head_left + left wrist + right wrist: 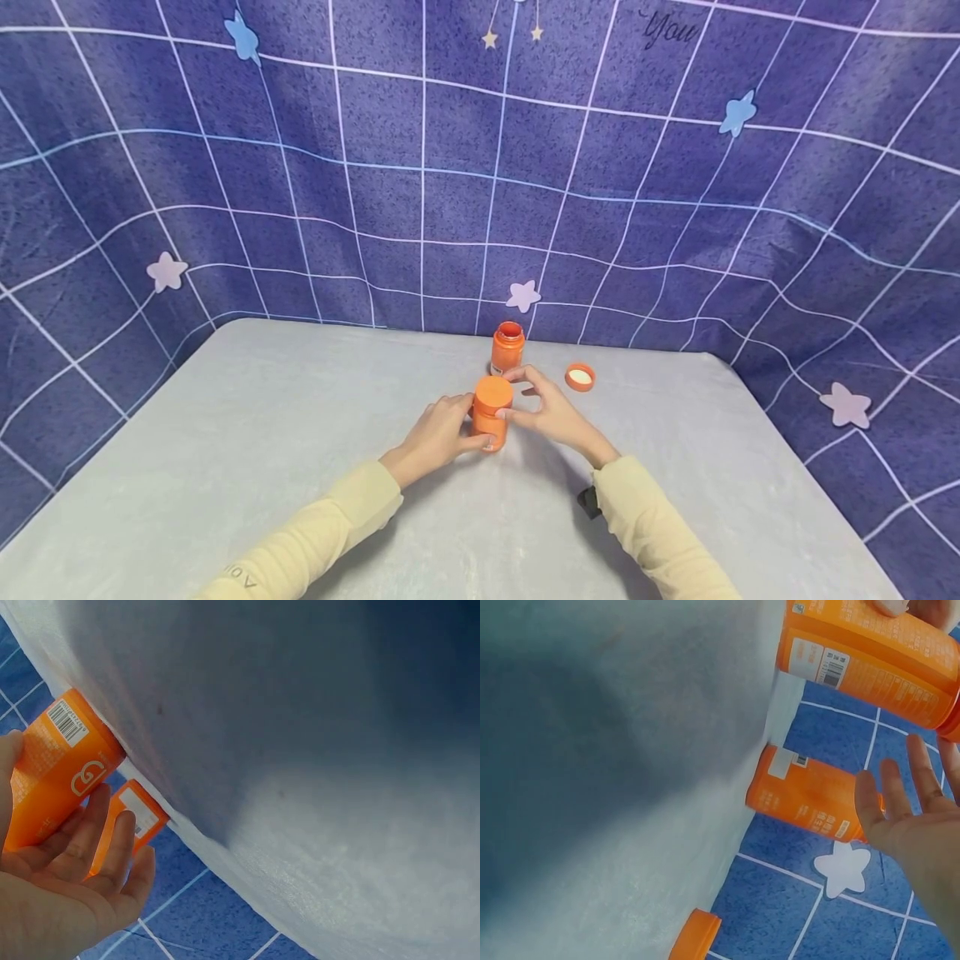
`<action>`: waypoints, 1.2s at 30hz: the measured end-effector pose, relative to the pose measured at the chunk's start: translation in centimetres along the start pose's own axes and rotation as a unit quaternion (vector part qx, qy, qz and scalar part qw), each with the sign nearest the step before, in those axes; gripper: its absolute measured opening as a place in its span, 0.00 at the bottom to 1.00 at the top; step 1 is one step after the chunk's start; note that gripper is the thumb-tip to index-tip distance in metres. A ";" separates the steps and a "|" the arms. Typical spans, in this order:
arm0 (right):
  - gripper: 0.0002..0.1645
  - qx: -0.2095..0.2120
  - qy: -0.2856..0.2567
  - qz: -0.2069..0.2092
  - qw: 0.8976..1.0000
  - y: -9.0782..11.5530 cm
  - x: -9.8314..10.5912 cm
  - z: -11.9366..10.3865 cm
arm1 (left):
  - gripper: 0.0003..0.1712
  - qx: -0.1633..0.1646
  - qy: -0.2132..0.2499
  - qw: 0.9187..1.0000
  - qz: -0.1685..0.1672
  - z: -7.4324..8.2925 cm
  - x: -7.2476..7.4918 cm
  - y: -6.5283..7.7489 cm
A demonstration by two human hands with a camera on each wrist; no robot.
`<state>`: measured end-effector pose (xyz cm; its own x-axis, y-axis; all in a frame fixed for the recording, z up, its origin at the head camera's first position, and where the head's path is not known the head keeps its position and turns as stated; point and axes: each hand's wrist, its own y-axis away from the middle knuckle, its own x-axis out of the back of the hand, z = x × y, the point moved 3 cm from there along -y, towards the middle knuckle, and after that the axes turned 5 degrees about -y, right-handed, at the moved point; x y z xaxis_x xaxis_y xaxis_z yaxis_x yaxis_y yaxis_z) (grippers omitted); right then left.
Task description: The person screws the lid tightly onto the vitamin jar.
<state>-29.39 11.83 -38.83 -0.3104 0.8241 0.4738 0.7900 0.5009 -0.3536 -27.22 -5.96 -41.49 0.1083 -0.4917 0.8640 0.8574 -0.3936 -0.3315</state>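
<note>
An orange bottle (pixel 490 427) with its orange cap (pixel 494 392) on stands upright on the table. My left hand (pixel 435 432) grips its body, thumb on the near side and fingers on the far left. At the cap's right side, my right hand (pixel 553 414) pinches it between thumb and forefinger; in the right wrist view the other fingers spread away from the bottle (pixel 870 660). Just behind stands a second orange bottle (pixel 507 352), uncapped, its dark mouth facing up. A loose orange cap (pixel 580 377) lies right of it, pale inside upward.
A grey-white cloth covers the table (pixel 300 400). Behind and at the sides hangs a blue curtain (pixel 375 200) with a grid and stars. A small black object (pixel 589 502) shows beside the right sleeve cuff.
</note>
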 end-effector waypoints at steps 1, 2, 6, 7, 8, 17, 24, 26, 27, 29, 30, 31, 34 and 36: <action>0.28 0.002 0.000 -0.002 1.000 0.0 0.0 0.0 | 0.27 0.000 0.000 1.000 0.001 0.0 0.0 0.0; 0.28 0.004 0.000 -0.005 1.000 0.0 0.0 -0.1 | 0.26 0.000 0.000 1.000 0.001 0.0 -0.1 0.0; 0.29 0.010 -0.003 -0.020 1.000 0.0 0.2 -0.1 | 0.27 0.003 0.000 1.000 -0.002 0.0 -0.1 0.0; 0.30 0.011 -0.002 -0.026 1.000 -0.1 0.2 -0.2 | 0.27 0.002 -0.001 1.000 -0.002 0.0 -0.1 0.0; 0.30 0.013 0.000 -0.032 0.999 -0.1 0.3 -0.2 | 0.27 0.004 0.000 1.000 -0.005 0.0 -0.1 0.0; 0.31 0.037 0.005 -0.079 0.996 -0.3 0.4 -0.4 | 0.28 0.001 0.010 1.000 -0.008 0.0 0.1 0.0; 0.28 0.016 0.020 -0.054 0.998 -0.2 0.2 -0.8 | 0.27 0.003 0.011 1.000 -0.004 0.2 0.2 0.2; 0.28 0.009 0.016 -0.039 0.999 0.1 0.1 -1.6 | 0.27 0.005 0.012 1.000 -0.003 0.2 0.2 0.2; 0.27 0.004 0.012 -0.032 0.999 0.2 0.0 -2.0 | 0.27 0.006 0.011 1.000 -0.003 0.2 0.2 0.2; 0.27 -0.005 0.003 -0.018 1.000 0.4 -0.1 -2.9 | 0.27 0.006 0.010 1.000 -0.002 0.2 0.2 0.2; 0.27 -0.009 0.002 -0.012 1.000 0.5 -0.1 -3.2 | 0.27 0.006 0.009 1.000 -0.002 0.2 0.2 0.2; 0.27 -0.010 0.004 -0.007 1.000 0.5 -0.2 -3.0 | 0.27 0.006 0.008 1.000 -0.002 0.2 0.2 0.1; 0.27 -0.009 0.014 0.003 1.000 0.4 -0.3 -1.7 | 0.26 0.005 0.007 1.000 -0.003 0.2 0.2 0.1; 0.27 -0.008 0.017 0.003 1.000 0.2 -0.4 -0.7 | 0.26 0.005 0.008 1.000 -0.003 0.2 0.2 0.1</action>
<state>-28.76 11.45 -38.55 -0.2875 0.8173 0.4995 0.7999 0.4917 -0.3441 -26.98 -5.97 -41.30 0.0956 -0.5013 0.8600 0.8628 -0.3891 -0.3228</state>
